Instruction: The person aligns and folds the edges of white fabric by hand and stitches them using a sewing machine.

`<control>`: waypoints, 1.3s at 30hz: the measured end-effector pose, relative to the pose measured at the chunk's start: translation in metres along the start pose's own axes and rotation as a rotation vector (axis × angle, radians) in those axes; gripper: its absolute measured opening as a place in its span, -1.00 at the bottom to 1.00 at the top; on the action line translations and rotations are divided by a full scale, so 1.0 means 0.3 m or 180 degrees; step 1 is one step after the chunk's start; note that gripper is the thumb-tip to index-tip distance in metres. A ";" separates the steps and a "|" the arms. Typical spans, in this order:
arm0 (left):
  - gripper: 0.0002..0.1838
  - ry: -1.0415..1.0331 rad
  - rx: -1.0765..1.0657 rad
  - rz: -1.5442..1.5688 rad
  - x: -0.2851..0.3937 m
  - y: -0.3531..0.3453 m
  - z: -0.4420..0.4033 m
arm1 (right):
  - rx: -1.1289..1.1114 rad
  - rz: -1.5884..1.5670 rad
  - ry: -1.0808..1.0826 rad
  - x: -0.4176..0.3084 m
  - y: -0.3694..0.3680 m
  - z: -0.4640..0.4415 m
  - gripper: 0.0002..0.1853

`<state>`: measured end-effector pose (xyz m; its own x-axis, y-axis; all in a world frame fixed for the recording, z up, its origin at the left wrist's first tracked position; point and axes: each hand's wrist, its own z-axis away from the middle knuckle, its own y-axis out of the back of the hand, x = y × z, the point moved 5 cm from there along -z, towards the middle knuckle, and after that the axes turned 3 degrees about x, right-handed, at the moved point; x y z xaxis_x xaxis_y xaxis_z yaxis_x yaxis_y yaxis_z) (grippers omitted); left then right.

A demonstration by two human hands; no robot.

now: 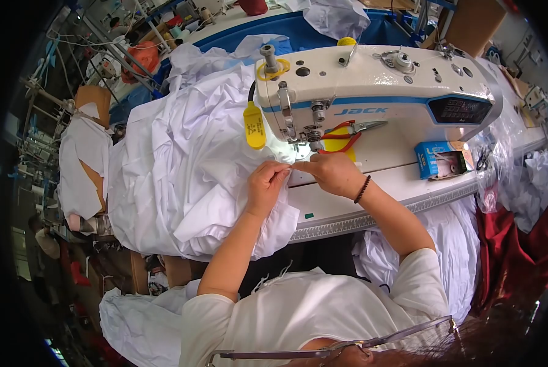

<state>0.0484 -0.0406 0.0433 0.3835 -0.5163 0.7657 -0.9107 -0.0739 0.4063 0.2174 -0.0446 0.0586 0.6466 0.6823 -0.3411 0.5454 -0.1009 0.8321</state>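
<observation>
White cloth (188,165) lies in a large crumpled heap on the left of the sewing table, its right edge reaching under the needle area. My left hand (266,186) pinches that cloth close in front of the sewing machine's (371,88) presser foot. Fingertip to fingertip with it, my right hand (338,175) has its index finger pointing left and the other fingers curled; what it grips, if anything, is too small to make out. Behind my right hand, red-handled scissors or snips (353,136) rest on a yellow piece on the machine bed.
A blue LED box (443,160) sits on the table at right, beside clear plastic wrapping (497,165). A yellow tag (254,125) hangs at the machine's head. A ruler strip (384,213) runs along the table's front edge. White and red (518,257) fabrics hang below.
</observation>
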 end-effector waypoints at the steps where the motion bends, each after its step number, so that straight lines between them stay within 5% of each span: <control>1: -0.90 0.0008 -0.0007 -0.0003 -0.001 -0.001 0.000 | 0.0017 -0.0012 0.0002 0.001 -0.002 0.001 -0.54; 15: -0.89 -0.0261 -0.0086 -0.0282 -0.002 -0.017 0.009 | -0.0756 0.1049 0.0144 -0.047 0.013 -0.041 -0.62; 20: -0.91 -0.0237 -0.0025 -0.0192 0.003 -0.006 0.010 | -0.0084 -0.0837 -0.0310 0.024 -0.023 -0.015 -0.73; 22: -0.91 0.0178 -0.0066 -0.0097 -0.022 -0.006 0.010 | 0.0019 -0.1101 -0.0363 0.039 -0.039 -0.008 -0.75; 32: -0.89 0.0166 -0.0051 -0.0229 -0.042 -0.008 0.004 | -0.0239 -0.2020 -0.0838 0.082 -0.088 -0.019 -0.74; 39: -0.88 0.0234 0.0013 -0.0267 -0.031 -0.012 0.011 | 0.0152 -0.0516 -0.0361 0.053 -0.002 -0.002 -0.79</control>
<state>0.0477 -0.0383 0.0330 0.4685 -0.4441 0.7637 -0.8755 -0.1177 0.4686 0.2271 -0.0333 0.0531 0.6027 0.6069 -0.5181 0.6701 -0.0323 0.7416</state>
